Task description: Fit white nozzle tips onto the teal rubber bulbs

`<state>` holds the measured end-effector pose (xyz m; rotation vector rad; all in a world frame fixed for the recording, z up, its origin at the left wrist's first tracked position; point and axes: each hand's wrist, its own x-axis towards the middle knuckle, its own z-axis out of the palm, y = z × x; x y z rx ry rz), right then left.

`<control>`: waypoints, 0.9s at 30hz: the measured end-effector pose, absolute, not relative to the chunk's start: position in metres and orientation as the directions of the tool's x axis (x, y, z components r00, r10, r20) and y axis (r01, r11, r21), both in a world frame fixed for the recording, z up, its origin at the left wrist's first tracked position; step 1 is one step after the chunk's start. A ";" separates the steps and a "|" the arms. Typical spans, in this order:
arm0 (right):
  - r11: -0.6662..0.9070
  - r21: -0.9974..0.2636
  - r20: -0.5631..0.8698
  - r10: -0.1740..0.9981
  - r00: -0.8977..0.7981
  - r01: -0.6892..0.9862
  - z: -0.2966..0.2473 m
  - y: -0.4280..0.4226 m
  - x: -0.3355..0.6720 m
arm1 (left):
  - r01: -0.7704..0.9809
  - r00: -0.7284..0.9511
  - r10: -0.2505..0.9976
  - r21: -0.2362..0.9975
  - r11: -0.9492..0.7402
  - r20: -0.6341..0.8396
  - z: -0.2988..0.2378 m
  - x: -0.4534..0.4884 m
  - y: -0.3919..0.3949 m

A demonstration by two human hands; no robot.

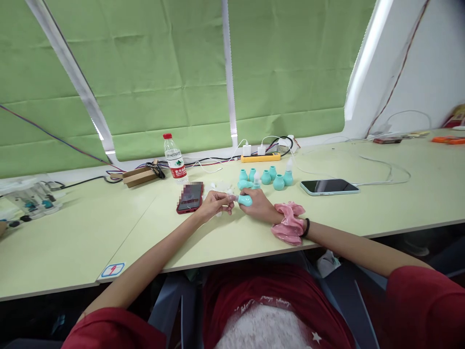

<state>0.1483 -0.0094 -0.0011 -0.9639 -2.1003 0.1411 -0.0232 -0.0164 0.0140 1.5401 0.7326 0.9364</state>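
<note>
My right hand (258, 205) is closed around a small turquoise squeeze bulb (244, 200), which lies on its side with its narrow end to the left. At that end, the fingertips of my left hand (217, 203) pinch a small pale tip (233, 198); its exact shape is hard to make out. Just beyond my hands stand several more turquoise bulbs (278, 182), a couple topped with clear nozzles (289, 165). Small whitish translucent pieces (221, 186) lie on the table behind my left hand.
A red-cased phone (190, 198) lies left of my hands, a pale-cased phone (329, 186) to the right. Farther back are a water bottle (176, 160), an open cardboard box (140, 177), and a yellow power strip (260, 157) with chargers and cables. Clear containers (34, 196) stand far left.
</note>
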 end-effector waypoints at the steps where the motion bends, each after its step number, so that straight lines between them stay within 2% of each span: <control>1: 0.703 -0.452 0.614 0.691 -0.380 0.549 -0.001 -0.009 0.148 | -0.037 0.488 0.854 0.982 -0.184 0.179 0.014 -0.023 -0.017; 5: 0.627 -0.670 0.507 0.778 -0.372 0.397 0.001 -0.007 0.147 | -0.039 0.479 0.853 0.975 -0.217 0.209 0.017 -0.020 -0.020; 9: 0.362 -0.892 0.204 0.856 -0.474 0.270 0.007 -0.010 0.149 | 0.001 0.482 0.849 0.969 -0.249 0.217 0.021 -0.020 -0.023; 12: 0.218 -0.957 0.070 0.815 -0.576 0.192 0.012 -0.012 0.153 | 0.076 0.500 0.837 0.951 -0.299 0.223 0.026 -0.021 -0.026; 16: 0.090 -0.980 -0.056 0.725 -0.686 0.175 0.016 -0.009 0.156 | 0.136 0.523 0.824 0.933 -0.333 0.217 0.028 -0.020 -0.028; 19: 0.074 -0.993 -0.012 0.713 -0.701 0.093 0.018 -0.009 0.156 | 0.100 0.492 0.837 0.939 -0.329 0.241 0.027 -0.018 -0.026; 24: 0.232 -0.971 0.217 0.766 -0.605 -0.054 0.019 -0.010 0.153 | 0.043 0.379 0.855 0.916 -0.399 0.355 0.033 -0.020 -0.023; 27: 0.320 -0.945 0.311 0.826 -0.470 -0.064 0.012 -0.005 0.151 | 0.154 0.272 0.852 0.853 -0.498 0.448 0.043 -0.030 -0.021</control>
